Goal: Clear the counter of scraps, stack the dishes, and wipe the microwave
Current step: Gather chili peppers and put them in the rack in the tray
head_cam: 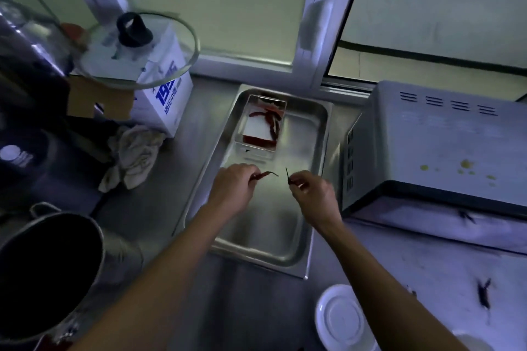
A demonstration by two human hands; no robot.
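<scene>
Left hand (232,184) pinches a dried chili (265,175); right hand (312,194) pinches a dark stem (287,174). Both held over the steel tray (319,122), left of the microwave (433,145).

both hands over the steel tray (310,134): left hand (232,184) pinches a dried chili (266,174), right hand (312,192) pinches a thin stem (287,173). small tin (261,125) of chilies at the tray's far end, microwave (445,148) just right.
</scene>
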